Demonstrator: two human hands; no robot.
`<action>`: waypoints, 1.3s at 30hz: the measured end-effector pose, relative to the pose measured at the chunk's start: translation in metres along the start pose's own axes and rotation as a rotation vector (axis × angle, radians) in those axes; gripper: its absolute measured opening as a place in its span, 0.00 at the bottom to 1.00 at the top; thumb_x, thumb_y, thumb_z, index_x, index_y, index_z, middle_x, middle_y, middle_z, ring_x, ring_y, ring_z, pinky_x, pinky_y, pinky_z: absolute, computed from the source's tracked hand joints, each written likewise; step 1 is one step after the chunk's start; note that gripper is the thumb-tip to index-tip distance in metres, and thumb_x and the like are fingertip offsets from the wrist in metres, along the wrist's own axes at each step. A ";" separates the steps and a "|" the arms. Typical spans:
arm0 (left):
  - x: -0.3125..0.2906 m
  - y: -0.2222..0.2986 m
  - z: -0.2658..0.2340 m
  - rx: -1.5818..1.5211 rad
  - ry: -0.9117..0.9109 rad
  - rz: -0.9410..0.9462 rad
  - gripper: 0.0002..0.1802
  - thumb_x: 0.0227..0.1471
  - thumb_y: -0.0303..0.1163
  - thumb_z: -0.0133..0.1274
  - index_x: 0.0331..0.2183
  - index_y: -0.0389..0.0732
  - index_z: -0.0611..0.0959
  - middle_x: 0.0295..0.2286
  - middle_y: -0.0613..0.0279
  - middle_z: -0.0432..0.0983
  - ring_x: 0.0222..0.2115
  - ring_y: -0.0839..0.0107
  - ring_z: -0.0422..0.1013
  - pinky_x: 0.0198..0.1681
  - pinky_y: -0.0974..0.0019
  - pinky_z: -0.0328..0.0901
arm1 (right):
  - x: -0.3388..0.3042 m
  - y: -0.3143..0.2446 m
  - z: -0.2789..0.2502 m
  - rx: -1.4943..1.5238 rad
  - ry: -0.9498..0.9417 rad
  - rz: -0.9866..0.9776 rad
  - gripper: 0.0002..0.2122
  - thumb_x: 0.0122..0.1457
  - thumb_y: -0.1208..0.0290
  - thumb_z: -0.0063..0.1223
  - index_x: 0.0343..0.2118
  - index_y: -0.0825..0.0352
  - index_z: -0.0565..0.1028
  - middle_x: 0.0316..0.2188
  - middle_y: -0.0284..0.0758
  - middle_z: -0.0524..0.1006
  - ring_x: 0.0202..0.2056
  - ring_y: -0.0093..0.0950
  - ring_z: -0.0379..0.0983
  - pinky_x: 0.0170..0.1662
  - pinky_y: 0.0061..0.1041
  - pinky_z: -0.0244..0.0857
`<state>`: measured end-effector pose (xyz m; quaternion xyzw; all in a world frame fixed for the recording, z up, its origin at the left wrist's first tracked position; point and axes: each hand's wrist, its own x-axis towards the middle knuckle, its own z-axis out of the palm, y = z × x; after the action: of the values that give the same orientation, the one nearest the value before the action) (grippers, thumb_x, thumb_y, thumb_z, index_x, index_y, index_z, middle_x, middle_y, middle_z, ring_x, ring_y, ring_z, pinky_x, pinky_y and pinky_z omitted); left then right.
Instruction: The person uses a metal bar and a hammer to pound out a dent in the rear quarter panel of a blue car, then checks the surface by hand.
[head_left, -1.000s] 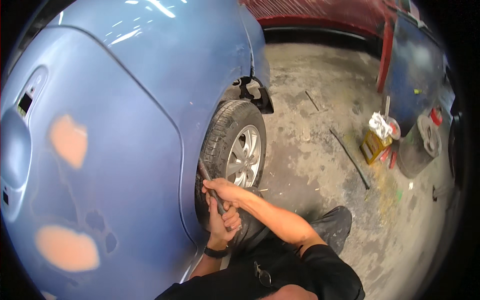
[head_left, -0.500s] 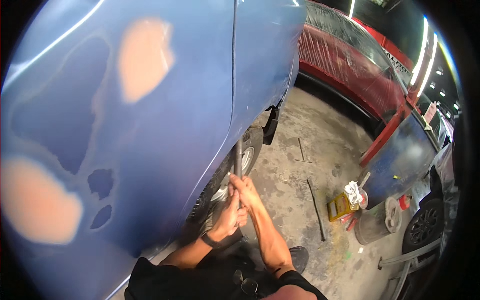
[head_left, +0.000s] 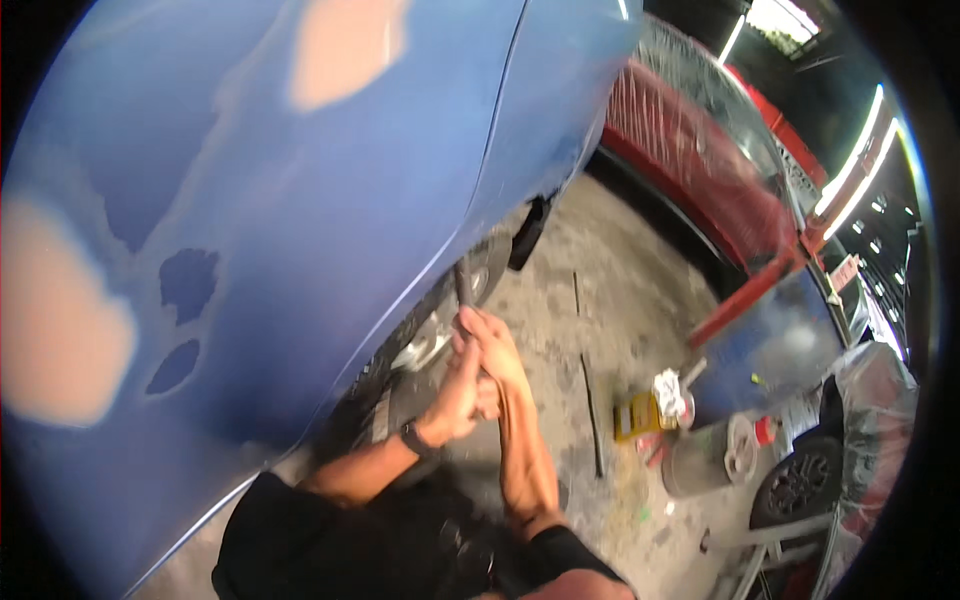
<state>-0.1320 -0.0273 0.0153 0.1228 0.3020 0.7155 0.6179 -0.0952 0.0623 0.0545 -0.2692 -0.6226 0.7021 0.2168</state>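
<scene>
Both my hands are closed around a dark metal bar (head_left: 463, 284), one over the other. My right hand (head_left: 490, 345) wraps it higher up, and my left hand (head_left: 458, 402), with a dark band at its wrist, grips just below. The bar's upper end reaches up to the lower edge of a blue car panel (head_left: 330, 230), beside a wheel (head_left: 490, 268); where its tip rests is hidden. Two beige patches show on the panel, one at the top (head_left: 345, 50) and one at the left (head_left: 60, 320), along with darker bare-edged blotches (head_left: 187, 285).
On the concrete floor to my right lie a long dark rod (head_left: 594, 415) and a thinner rod (head_left: 576, 293). Beyond stand a yellow can (head_left: 636, 417), a grey bucket (head_left: 697, 462) and a loose blue panel (head_left: 765, 345). A plastic-wrapped red car (head_left: 680, 165) is farther back.
My view has tilted, so the car's patches sit higher and the floor items sit farther left. My hands keep their clasp on the bar, which leans more to the left in the picture.
</scene>
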 end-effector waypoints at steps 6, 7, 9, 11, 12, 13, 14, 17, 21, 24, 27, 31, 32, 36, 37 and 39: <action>-0.033 -0.006 -0.036 0.034 0.140 0.064 0.22 0.61 0.58 0.30 0.34 0.49 0.63 0.10 0.73 0.51 0.07 0.80 0.51 0.12 0.71 0.51 | 0.008 0.026 0.043 0.076 -0.237 0.059 0.17 0.63 0.57 0.44 0.25 0.66 0.67 0.16 0.28 0.68 0.16 0.19 0.62 0.20 0.20 0.59; -0.032 -0.006 -0.036 -0.022 0.149 0.099 0.24 0.60 0.59 0.30 0.33 0.48 0.63 0.10 0.73 0.51 0.07 0.79 0.52 0.12 0.70 0.52 | 0.015 0.032 0.047 0.101 -0.241 0.054 0.15 0.64 0.59 0.44 0.26 0.67 0.68 0.16 0.29 0.68 0.16 0.18 0.62 0.21 0.19 0.60; -0.031 -0.010 -0.036 -0.021 0.150 0.103 0.24 0.60 0.60 0.30 0.32 0.49 0.64 0.10 0.74 0.51 0.08 0.80 0.51 0.13 0.70 0.52 | 0.018 0.039 0.048 0.110 -0.302 0.060 0.15 0.64 0.60 0.44 0.27 0.67 0.68 0.17 0.29 0.68 0.17 0.18 0.63 0.21 0.19 0.60; -0.030 -0.014 -0.034 -0.011 0.157 0.108 0.26 0.59 0.62 0.29 0.29 0.50 0.65 0.12 0.75 0.53 0.09 0.81 0.51 0.15 0.72 0.52 | 0.018 0.041 0.041 0.164 -0.337 0.085 0.14 0.63 0.60 0.45 0.29 0.67 0.70 0.19 0.30 0.70 0.19 0.19 0.64 0.23 0.20 0.61; -0.024 -0.012 -0.026 -0.014 0.160 0.115 0.26 0.59 0.62 0.29 0.29 0.50 0.65 0.12 0.75 0.53 0.09 0.81 0.51 0.15 0.72 0.52 | 0.020 0.034 0.029 0.162 -0.345 0.085 0.14 0.63 0.60 0.45 0.29 0.67 0.70 0.19 0.30 0.70 0.19 0.19 0.64 0.23 0.20 0.61; -0.011 -0.006 -0.012 -0.025 0.080 0.000 0.23 0.59 0.61 0.31 0.32 0.51 0.64 0.12 0.75 0.52 0.09 0.81 0.50 0.15 0.72 0.52 | 0.023 0.022 0.008 0.095 -0.242 0.069 0.14 0.62 0.59 0.46 0.30 0.67 0.70 0.21 0.30 0.71 0.21 0.20 0.66 0.24 0.22 0.62; -0.004 0.005 0.002 0.017 0.036 -0.038 0.22 0.60 0.60 0.32 0.36 0.52 0.63 0.12 0.76 0.51 0.09 0.81 0.49 0.15 0.73 0.51 | 0.026 0.017 -0.012 0.034 -0.131 0.058 0.15 0.62 0.58 0.47 0.32 0.68 0.71 0.23 0.31 0.72 0.23 0.21 0.67 0.26 0.23 0.64; 0.009 0.017 0.015 0.121 -0.058 -0.075 0.22 0.61 0.55 0.34 0.50 0.54 0.57 0.12 0.76 0.48 0.10 0.82 0.48 0.14 0.76 0.50 | 0.027 0.026 -0.036 0.025 0.116 -0.075 0.16 0.61 0.56 0.47 0.29 0.67 0.69 0.21 0.32 0.70 0.22 0.23 0.67 0.25 0.25 0.64; -0.023 0.006 0.010 0.218 -0.011 0.042 0.19 0.61 0.54 0.34 0.29 0.49 0.62 0.10 0.74 0.52 0.08 0.81 0.51 0.12 0.73 0.53 | -0.006 0.014 0.003 0.125 0.039 -0.081 0.18 0.61 0.57 0.45 0.18 0.63 0.64 0.11 0.30 0.63 0.12 0.23 0.61 0.16 0.24 0.59; -0.035 -0.011 0.001 0.156 0.114 0.073 0.18 0.62 0.54 0.33 0.34 0.50 0.61 0.11 0.74 0.52 0.08 0.80 0.51 0.12 0.72 0.54 | -0.012 0.022 0.015 0.176 -0.102 -0.005 0.17 0.61 0.57 0.45 0.20 0.64 0.64 0.12 0.30 0.64 0.12 0.23 0.61 0.18 0.25 0.61; -0.045 -0.015 -0.022 0.091 0.151 0.070 0.18 0.61 0.56 0.32 0.42 0.54 0.62 0.12 0.73 0.54 0.09 0.79 0.53 0.14 0.71 0.54 | -0.010 0.030 0.034 0.200 -0.250 0.074 0.18 0.61 0.55 0.45 0.22 0.65 0.65 0.13 0.28 0.65 0.13 0.22 0.62 0.21 0.24 0.64; -0.049 -0.013 -0.015 0.014 0.216 0.137 0.23 0.61 0.58 0.32 0.26 0.50 0.65 0.11 0.74 0.55 0.09 0.80 0.53 0.14 0.71 0.54 | 0.003 0.039 0.047 0.210 -0.335 0.152 0.15 0.62 0.59 0.47 0.25 0.66 0.67 0.15 0.29 0.68 0.15 0.19 0.63 0.20 0.20 0.62; -0.046 -0.016 -0.015 -0.005 0.234 0.162 0.23 0.60 0.58 0.32 0.27 0.50 0.65 0.11 0.75 0.55 0.09 0.80 0.53 0.14 0.71 0.54 | 0.005 0.035 0.042 0.212 -0.328 0.142 0.15 0.62 0.59 0.47 0.25 0.66 0.67 0.15 0.29 0.68 0.15 0.19 0.63 0.20 0.20 0.62; -0.003 -0.015 0.004 -0.064 -0.024 0.013 0.21 0.58 0.62 0.33 0.35 0.56 0.63 0.12 0.76 0.52 0.10 0.82 0.53 0.15 0.74 0.50 | 0.017 0.013 -0.005 0.007 -0.124 -0.004 0.13 0.61 0.60 0.48 0.27 0.66 0.71 0.16 0.27 0.68 0.17 0.20 0.63 0.19 0.21 0.59; -0.004 0.004 0.025 0.035 0.049 -0.015 0.20 0.58 0.62 0.33 0.38 0.57 0.62 0.12 0.76 0.51 0.10 0.82 0.52 0.14 0.75 0.49 | 0.015 0.003 -0.013 0.038 -0.079 0.010 0.14 0.62 0.60 0.47 0.26 0.66 0.71 0.16 0.27 0.68 0.18 0.19 0.63 0.20 0.21 0.59; 0.004 0.008 0.012 0.026 -0.018 0.010 0.21 0.58 0.61 0.35 0.46 0.61 0.59 0.12 0.76 0.50 0.10 0.83 0.51 0.12 0.77 0.48 | 0.007 0.000 -0.008 -0.019 -0.016 0.007 0.14 0.62 0.60 0.45 0.25 0.66 0.70 0.16 0.27 0.69 0.19 0.19 0.63 0.21 0.21 0.59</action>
<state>-0.1332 -0.0206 0.0287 0.1389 0.3049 0.7136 0.6152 -0.0952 0.0726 0.0528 -0.2677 -0.6302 0.6989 0.2067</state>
